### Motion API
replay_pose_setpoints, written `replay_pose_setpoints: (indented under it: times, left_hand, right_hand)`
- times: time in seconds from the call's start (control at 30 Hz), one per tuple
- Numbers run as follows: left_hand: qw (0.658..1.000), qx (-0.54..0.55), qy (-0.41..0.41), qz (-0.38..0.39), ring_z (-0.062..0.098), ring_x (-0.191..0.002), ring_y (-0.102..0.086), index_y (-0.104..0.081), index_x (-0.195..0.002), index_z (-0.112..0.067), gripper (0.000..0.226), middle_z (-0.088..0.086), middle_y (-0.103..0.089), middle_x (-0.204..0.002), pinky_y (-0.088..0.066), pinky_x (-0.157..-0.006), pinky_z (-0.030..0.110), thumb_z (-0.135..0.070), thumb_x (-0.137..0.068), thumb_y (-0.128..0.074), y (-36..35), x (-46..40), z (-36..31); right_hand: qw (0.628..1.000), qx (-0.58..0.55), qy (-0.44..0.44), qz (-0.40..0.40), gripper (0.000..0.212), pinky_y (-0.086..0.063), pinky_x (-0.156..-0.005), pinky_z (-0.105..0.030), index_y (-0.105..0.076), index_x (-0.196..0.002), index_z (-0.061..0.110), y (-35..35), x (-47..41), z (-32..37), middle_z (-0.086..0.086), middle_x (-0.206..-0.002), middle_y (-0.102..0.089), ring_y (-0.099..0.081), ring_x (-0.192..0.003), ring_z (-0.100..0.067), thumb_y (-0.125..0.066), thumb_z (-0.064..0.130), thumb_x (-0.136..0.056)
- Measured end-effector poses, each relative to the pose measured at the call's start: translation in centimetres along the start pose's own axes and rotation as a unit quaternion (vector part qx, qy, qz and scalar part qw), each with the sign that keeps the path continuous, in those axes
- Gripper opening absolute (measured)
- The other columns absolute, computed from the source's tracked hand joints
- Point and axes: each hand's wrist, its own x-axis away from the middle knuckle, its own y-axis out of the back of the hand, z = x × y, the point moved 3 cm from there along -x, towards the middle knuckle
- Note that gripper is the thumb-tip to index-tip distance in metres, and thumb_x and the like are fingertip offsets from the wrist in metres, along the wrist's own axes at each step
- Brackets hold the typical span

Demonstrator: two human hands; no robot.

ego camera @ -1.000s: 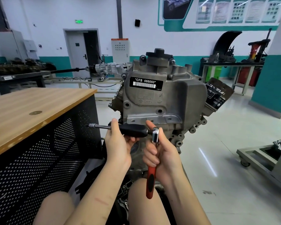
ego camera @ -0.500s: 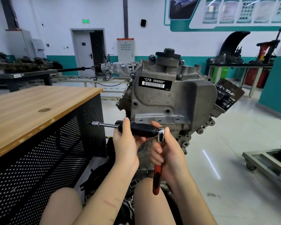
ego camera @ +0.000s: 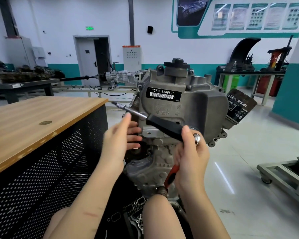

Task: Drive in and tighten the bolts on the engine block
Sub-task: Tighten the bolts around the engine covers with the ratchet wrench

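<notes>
The grey engine block [ego camera: 202, 107] stands in front of me, with a black barcode label reading CFB 666660. My right hand [ego camera: 191, 157] grips a ratchet wrench [ego camera: 171, 175] with a red handle, its chrome head [ego camera: 197, 139] at my thumb. A black-handled extension driver [ego camera: 162, 125] sticks out of the ratchet head, up and to the left, its metal shaft tip [ego camera: 118, 105] in the air. My left hand [ego camera: 118, 142] is just below the shaft with straight fingers and holds nothing. No bolts are plainly visible.
A wooden-topped bench [ego camera: 41, 118] with a black perforated side stands close on the left. A black oil filter [ego camera: 240, 107] sticks out of the block's right side. A wheeled metal stand [ego camera: 283, 176] sits on the floor at right. Worktables stand along the back wall.
My left hand has let go of the black handle and opened. The extension driver has tilted from level to pointing up and left, and my right hand has moved right with the ratchet.
</notes>
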Motion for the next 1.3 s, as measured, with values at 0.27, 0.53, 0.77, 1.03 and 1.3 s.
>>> replay_pose_setpoints:
  times: [0.27,0.53,0.77,1.03,1.3]
  left_hand:
    - [0.89,-0.311,-0.325,-0.077,0.005,-0.136,-0.021,-0.026,-0.145,-0.029,0.064,-0.004,-0.024,-0.151,-0.015,-0.105,0.011,-0.017,-0.09,-0.056,0.5,-1.6,-4.6]
    - [0.951,-0.203,-0.234,0.018,0.005,-0.11,-0.052,-0.053,-0.128,-0.011,0.041,-0.007,-0.057,-0.112,-0.041,-0.076,-0.001,-0.008,-0.088,-0.059,-1.6,-5.4,-4.7]
    - [0.872,-0.339,-0.35,-0.046,0.028,-0.106,-0.052,-0.058,-0.125,-0.013,0.036,0.006,-0.056,-0.118,-0.042,-0.091,0.037,-0.014,-0.09,-0.055,-3.5,-4.8,-6.4]
    - [0.885,-0.33,-0.325,0.038,0.018,-0.122,-0.048,-0.054,-0.129,-0.009,0.041,0.006,-0.056,-0.128,-0.035,-0.104,0.029,-0.009,-0.088,-0.055,-7.4,-6.8,-9.3]
    - [0.863,-0.407,-0.282,0.095,0.025,-0.135,-0.033,-0.046,-0.135,-0.012,0.049,0.009,-0.045,-0.142,-0.023,-0.113,0.037,-0.005,-0.086,-0.048,-8.8,-8.9,-8.4]
  right_hand:
    - [0.958,0.125,0.256,0.038,0.005,-0.039,-0.05,-0.019,-0.06,-0.079,0.029,-2.1,0.3,5.0,0.001,-0.057,-0.053,-0.047,-0.049,-0.012,-0.061,0.034,-0.078]
    - [0.885,0.24,0.39,0.084,0.014,-0.037,-0.064,-0.002,-0.058,-0.091,0.015,-2.8,0.7,6.2,0.021,-0.074,-0.054,-0.052,-0.066,0.013,-0.061,0.023,-0.08]
    - [0.765,0.347,0.534,0.101,0.024,-0.045,-0.051,-0.023,-0.067,-0.084,0.001,-4.0,0.7,8.4,-0.001,-0.067,-0.067,-0.056,-0.063,-0.01,-0.063,0.024,-0.079]
    - [0.733,0.391,0.552,0.073,0.026,-0.044,-0.043,-0.03,-0.067,-0.085,0.003,-4.7,-1.7,9.5,0.002,-0.063,-0.065,-0.057,-0.053,-0.01,-0.063,0.027,-0.08]
    - [0.703,0.448,0.55,0.049,0.024,-0.041,-0.035,-0.026,-0.065,-0.08,0.007,-5.2,-2.8,8.4,0.002,-0.057,-0.062,-0.059,-0.048,-0.018,-0.062,0.03,-0.08]
